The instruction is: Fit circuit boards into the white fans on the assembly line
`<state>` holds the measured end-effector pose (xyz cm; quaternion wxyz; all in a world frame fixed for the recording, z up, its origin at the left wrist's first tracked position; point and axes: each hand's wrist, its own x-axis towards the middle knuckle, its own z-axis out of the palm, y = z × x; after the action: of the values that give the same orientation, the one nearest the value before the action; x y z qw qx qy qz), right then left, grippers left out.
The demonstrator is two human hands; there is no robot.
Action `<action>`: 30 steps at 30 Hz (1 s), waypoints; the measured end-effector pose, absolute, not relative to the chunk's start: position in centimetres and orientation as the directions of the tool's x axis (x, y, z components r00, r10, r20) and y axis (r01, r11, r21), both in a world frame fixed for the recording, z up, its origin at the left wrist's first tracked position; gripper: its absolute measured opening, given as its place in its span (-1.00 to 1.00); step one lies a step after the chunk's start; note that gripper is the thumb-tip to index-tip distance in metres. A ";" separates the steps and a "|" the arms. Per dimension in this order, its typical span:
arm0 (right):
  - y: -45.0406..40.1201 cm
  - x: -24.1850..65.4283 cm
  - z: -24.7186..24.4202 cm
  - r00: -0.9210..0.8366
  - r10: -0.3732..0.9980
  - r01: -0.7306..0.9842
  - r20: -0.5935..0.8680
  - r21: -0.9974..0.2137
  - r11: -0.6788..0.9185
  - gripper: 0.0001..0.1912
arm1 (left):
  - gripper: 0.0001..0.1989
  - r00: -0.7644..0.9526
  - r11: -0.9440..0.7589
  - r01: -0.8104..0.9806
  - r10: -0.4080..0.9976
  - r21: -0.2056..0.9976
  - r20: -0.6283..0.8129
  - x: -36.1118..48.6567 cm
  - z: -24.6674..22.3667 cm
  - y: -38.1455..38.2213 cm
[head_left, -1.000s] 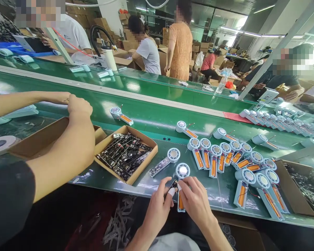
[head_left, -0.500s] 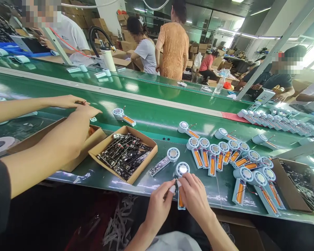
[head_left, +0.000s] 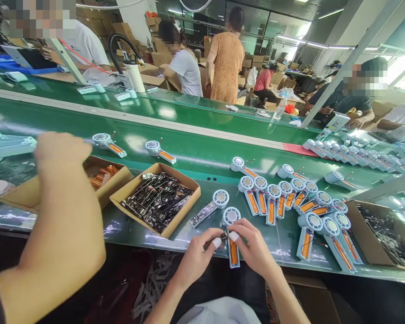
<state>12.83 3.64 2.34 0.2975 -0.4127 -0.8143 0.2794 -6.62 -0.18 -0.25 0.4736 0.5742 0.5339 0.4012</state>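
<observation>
My left hand (head_left: pixel 198 252) is closed, pinching a small black circuit board (head_left: pixel 220 239) between thumb and fingers. Against the board's right end, my right hand (head_left: pixel 253 247) is closed in a pinch; whatever its fingertips grip, perhaps a thin wire, is too small to make out. Just under both hands lies a light-blue handheld fan (head_left: pixel 234 260), its handle exposed with an orange battery inside. To its upper left, another handheld fan (head_left: pixel 220 198) has a circuit board fitted along its handle. A cardboard box (head_left: pixel 182 220) of black circuit boards stands left of my hands.
Several fans with orange batteries (head_left: pixel 272 211) lie on the right, beside another box (head_left: pixel 361 234) of boards. A co-worker's arm (head_left: pixel 67 216) reaches across a box of orange batteries (head_left: pixel 103 177) at left. Fans rest on the green conveyor (head_left: pixel 195 157) beyond.
The co-worker's arm has swung in closer at left, and another fan now shows on the conveyor there. My hands have shifted slightly apart, still pinching at the board.
</observation>
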 end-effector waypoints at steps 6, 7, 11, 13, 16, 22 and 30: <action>2.7 15.0 3.6 -0.618 0.772 0.527 0.153 -0.648 0.550 -0.39 | -0.53 0.115 0.101 0.264 0.984 0.959 -0.136 -6.3 -0.5 -0.9; 2.5 15.1 3.4 -0.633 0.763 0.536 0.129 -0.638 0.553 -0.39 | -0.54 0.119 0.111 0.261 0.982 0.959 -0.146 -6.2 -0.7 -1.0; 2.2 14.9 2.6 -0.630 0.770 0.514 0.104 -0.687 0.514 -0.52 | -0.54 0.112 0.142 0.268 0.978 0.953 -0.177 -5.8 -1.3 -1.2; 2.4 14.7 2.3 -0.626 0.772 0.478 0.113 -0.726 0.494 -0.57 | -0.54 0.110 0.139 0.291 0.978 0.947 -0.177 -5.7 -1.3 -1.2; 2.9 14.3 2.0 -0.578 0.803 0.388 0.143 -0.818 0.425 -0.72 | -0.52 0.110 0.051 0.404 0.988 0.913 -0.104 -5.4 -1.1 -1.2; 3.4 12.0 0.3 -0.249 0.968 0.086 -0.024 -0.996 -0.002 -0.79 | -0.37 0.209 -0.186 0.820 0.978 0.541 0.020 -5.2 -0.5 -1.9; 2.4 10.9 0.2 -0.177 0.984 0.022 -0.037 -0.999 -0.033 -0.79 | -0.53 0.115 -0.166 0.647 0.986 0.745 0.120 -5.7 -0.9 -2.4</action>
<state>10.87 2.38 0.17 0.4398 -0.4669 -0.5384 0.5465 -5.65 -2.45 -0.86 0.2704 0.6959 0.5866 0.3140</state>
